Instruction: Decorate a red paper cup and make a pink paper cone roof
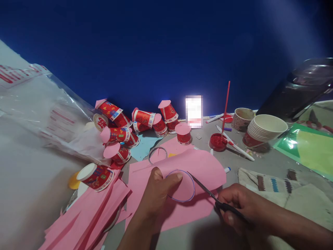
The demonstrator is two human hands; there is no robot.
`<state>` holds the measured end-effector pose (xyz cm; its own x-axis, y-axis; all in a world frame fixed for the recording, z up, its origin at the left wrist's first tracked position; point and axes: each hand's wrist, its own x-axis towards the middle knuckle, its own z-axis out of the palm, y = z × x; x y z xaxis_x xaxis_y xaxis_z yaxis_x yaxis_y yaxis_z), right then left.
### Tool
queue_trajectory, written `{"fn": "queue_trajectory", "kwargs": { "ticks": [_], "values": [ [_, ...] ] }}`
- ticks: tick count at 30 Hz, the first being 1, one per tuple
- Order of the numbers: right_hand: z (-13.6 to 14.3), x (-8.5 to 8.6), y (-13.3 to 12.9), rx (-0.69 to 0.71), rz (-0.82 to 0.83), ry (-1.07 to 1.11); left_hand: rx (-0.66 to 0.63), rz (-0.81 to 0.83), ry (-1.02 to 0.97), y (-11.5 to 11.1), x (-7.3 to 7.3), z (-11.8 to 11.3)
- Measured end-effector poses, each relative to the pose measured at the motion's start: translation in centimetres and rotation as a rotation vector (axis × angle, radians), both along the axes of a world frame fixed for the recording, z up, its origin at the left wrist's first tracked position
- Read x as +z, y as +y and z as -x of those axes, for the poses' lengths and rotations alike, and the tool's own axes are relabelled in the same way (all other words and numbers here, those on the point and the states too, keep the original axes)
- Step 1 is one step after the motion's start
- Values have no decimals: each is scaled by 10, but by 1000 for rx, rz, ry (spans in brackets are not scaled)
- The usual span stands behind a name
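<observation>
Wide, bent sheet of pink paper (197, 210): it lies in the middle, over the grey table (171, 241). Its far side curls up.
Round ring drawn in blue line (185, 189): it is on the sheet. Call it the middle of our clock.
Left hand (158, 189): it comes in from 7 o'clock. The thumb lies on top of the paper, over the ring's 9 o'clock side, with its tip inside the ring. The other fingers are hidden under the sheet, so the paper is pinched. How bent they are, I cannot tell.
Right hand (235, 200): it comes in from between 3 and 4 o'clock. Its fingers curl around the handles of the thin metal scissors with black grips (220, 205).
Scissors' tip: it points to the ring's line at 1 o'clock. I cannot tell if the blades are apart.
Grey tape roll, shaped like a hoop (150, 157): at 11 o'clock, near the thumb.
Red paper cup with a flat pink top (184, 138): at 12 o'clock.
Small round pot of red stuff (218, 144): between 1 and 2 o'clock, a red stick standing in it.
Stack of white and red paper cups (262, 133): at 2 o'clock.
Long folded pink paper pieces (88, 211): at 8 o'clock.
</observation>
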<state>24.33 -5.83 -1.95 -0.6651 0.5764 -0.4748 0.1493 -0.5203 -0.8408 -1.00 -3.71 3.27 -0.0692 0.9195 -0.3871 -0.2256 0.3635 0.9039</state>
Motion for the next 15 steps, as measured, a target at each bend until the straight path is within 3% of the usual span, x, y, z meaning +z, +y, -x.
{"fn": "queue_trajectory", "kwargs": {
  "ticks": [7, 15],
  "values": [
    [-1, 1, 1, 19, -5, 11, -78, -15, 3, 1, 5, 0],
    [-2, 8, 2, 48, -17, 11, -34, 3, 33, 0, 1, 2]
  ]
}}
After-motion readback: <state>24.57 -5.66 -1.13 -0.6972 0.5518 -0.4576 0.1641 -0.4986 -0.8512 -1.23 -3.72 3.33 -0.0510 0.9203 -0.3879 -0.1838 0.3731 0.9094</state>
